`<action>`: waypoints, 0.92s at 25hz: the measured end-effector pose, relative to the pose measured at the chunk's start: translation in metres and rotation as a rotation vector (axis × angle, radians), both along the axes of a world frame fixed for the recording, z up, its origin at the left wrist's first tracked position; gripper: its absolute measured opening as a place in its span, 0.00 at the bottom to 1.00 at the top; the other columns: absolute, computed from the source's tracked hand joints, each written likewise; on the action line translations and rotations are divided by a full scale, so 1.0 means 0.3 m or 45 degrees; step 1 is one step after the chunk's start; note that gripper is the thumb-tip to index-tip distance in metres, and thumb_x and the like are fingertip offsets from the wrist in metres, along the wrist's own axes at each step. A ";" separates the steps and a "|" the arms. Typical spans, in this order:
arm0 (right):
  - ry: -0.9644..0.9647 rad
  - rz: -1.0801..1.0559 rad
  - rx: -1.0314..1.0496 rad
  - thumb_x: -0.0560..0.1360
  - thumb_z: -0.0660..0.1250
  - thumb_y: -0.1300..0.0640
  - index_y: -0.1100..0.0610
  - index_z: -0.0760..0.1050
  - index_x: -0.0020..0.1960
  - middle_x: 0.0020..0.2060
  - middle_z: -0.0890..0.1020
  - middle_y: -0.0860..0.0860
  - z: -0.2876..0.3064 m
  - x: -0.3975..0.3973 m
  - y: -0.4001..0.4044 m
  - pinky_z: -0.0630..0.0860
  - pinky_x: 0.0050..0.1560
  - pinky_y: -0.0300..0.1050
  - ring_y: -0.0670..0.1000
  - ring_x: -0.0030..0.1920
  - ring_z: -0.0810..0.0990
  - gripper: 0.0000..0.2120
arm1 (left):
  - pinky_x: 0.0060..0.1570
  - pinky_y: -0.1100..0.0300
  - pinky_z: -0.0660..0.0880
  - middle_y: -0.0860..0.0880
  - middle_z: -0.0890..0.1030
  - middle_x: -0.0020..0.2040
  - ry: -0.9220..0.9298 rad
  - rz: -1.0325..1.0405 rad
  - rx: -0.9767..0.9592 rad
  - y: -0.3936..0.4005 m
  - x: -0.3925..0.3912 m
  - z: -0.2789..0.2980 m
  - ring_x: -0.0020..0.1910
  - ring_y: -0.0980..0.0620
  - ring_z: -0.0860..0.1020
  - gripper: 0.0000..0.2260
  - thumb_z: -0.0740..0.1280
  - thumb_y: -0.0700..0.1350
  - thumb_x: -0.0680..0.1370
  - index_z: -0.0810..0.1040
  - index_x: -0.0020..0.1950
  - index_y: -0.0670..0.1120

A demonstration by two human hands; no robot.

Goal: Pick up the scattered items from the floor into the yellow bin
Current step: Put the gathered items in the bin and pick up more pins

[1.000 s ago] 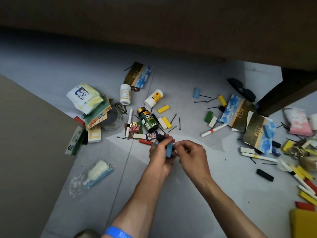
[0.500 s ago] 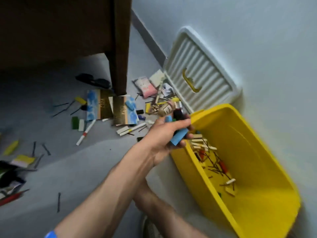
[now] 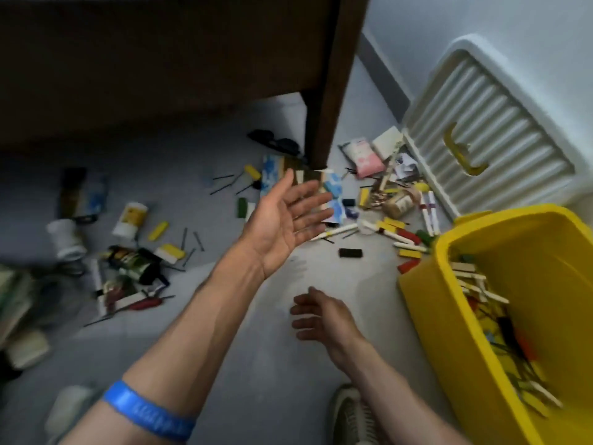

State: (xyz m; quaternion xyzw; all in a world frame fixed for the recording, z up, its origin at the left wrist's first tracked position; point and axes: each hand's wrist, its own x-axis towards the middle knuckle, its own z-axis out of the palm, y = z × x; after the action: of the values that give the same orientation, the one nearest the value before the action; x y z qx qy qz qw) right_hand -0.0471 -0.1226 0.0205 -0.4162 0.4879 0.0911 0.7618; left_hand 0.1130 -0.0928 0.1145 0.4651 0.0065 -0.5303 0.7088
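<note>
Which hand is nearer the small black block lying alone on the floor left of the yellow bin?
Left, narrowly. The left hand hovers open just up-left of the black block; the right hand hangs lower, below and left of it. Neither touches it.

Both forearms are bare, no sleeves showing anywhere. The left arm has a bright blue silicone wristband (image 3: 149,412) down at about 7 o'clock, with some embossed lettering that's too blurry to read. At about 5 o'clock there's a shoe (image 3: 351,415), pale greyish-green with a lighter rubber toe and rim.
</note>
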 end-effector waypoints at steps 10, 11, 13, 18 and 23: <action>0.051 0.436 -0.132 0.79 0.62 0.56 0.62 0.79 0.48 0.38 0.83 0.57 -0.085 0.249 0.213 0.75 0.33 0.46 0.55 0.31 0.78 0.11 | 0.44 0.62 0.75 0.51 0.83 0.43 -0.685 0.082 1.461 0.698 -0.037 -0.411 0.42 0.51 0.80 0.08 0.72 0.50 0.71 0.82 0.47 0.48; 0.047 0.465 -0.166 0.78 0.63 0.57 0.63 0.80 0.47 0.38 0.83 0.57 -0.092 0.261 0.224 0.76 0.33 0.46 0.55 0.31 0.78 0.10 | 0.44 0.64 0.73 0.53 0.83 0.44 -0.804 -0.065 1.574 0.715 -0.075 -0.443 0.44 0.52 0.80 0.09 0.72 0.51 0.69 0.82 0.45 0.49; 0.036 0.510 -0.251 0.75 0.65 0.59 0.62 0.81 0.46 0.38 0.84 0.58 -0.108 0.277 0.231 0.77 0.33 0.47 0.54 0.31 0.79 0.09 | 0.42 0.66 0.72 0.53 0.84 0.43 -0.924 -0.163 1.596 0.717 -0.124 -0.487 0.44 0.52 0.81 0.06 0.71 0.49 0.68 0.83 0.43 0.50; -0.026 0.624 -0.478 0.75 0.67 0.60 0.58 0.82 0.41 0.38 0.84 0.57 -0.143 0.302 0.243 0.77 0.34 0.47 0.51 0.31 0.79 0.07 | 0.45 0.61 0.76 0.51 0.84 0.46 -1.084 -0.216 1.514 0.695 -0.115 -0.488 0.46 0.50 0.81 0.07 0.66 0.44 0.72 0.83 0.45 0.50; -0.367 1.171 -1.157 0.76 0.67 0.56 0.47 0.78 0.52 0.47 0.82 0.44 -0.137 0.408 0.340 0.71 0.40 0.31 0.43 0.42 0.79 0.07 | 0.49 0.60 0.73 0.51 0.80 0.54 -1.333 0.155 1.684 0.817 -0.045 -0.471 0.53 0.50 0.77 0.11 0.64 0.41 0.75 0.79 0.56 0.50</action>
State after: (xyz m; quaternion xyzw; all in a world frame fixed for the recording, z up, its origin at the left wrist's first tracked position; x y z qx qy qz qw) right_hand 0.0754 -0.0205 -0.0206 -0.8700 0.1436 0.1356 0.4517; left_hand 0.0995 0.1524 -0.0267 0.9686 0.0113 -0.0943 0.2296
